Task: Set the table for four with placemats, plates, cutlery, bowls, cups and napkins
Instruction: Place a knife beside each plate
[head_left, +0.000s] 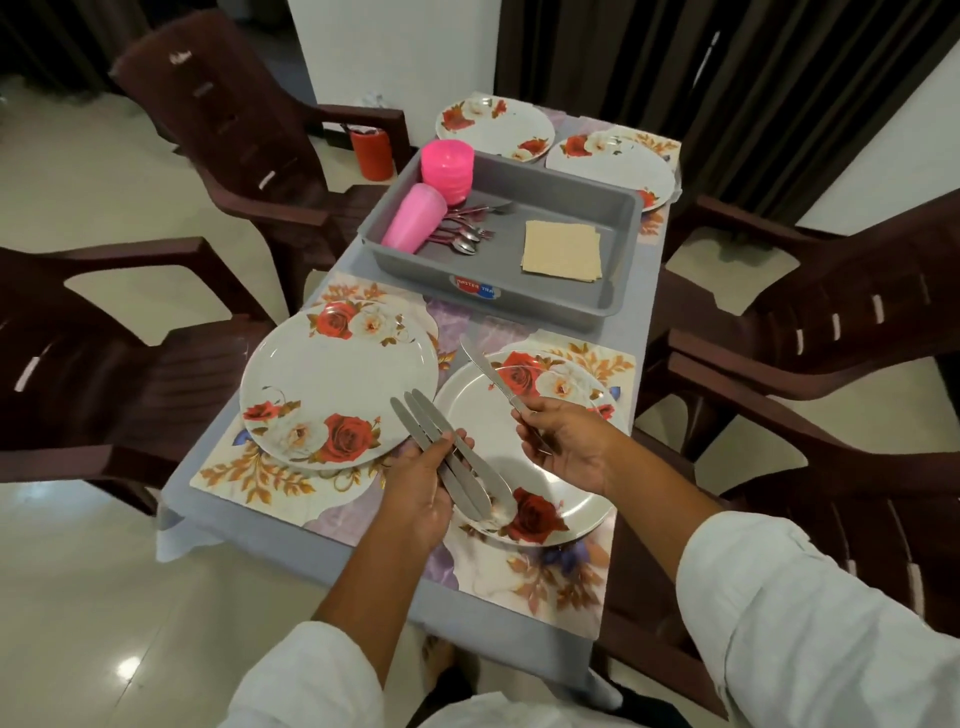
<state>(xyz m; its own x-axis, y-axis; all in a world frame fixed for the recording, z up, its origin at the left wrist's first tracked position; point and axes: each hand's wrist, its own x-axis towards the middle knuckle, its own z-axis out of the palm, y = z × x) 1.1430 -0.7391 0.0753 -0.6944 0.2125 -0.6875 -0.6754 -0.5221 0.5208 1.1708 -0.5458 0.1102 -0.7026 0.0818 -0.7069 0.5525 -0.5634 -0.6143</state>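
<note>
My left hand (423, 483) grips three steel knives (457, 462) in a bundle above the near right plate (478, 410). My right hand (563, 441) pinches the handle of a single knife (485, 371), its blade pointing up and left over that plate. The near left plate (337, 374) lies on a floral placemat (244, 473). Two more rose-patterned plates (493, 124) (613, 161) sit at the far end. A grey tray (613, 291) in the middle holds stacked pink bowls (448, 169), pink cups (413, 218), spoons and forks (467, 231) and beige napkins (562, 252).
Dark brown plastic chairs stand around the table: two on the left (104, 364) (234, 119), two on the right (831, 312) (857, 493). A red container (371, 153) sits on the far left chair. A grey cloth (374, 551) covers the table.
</note>
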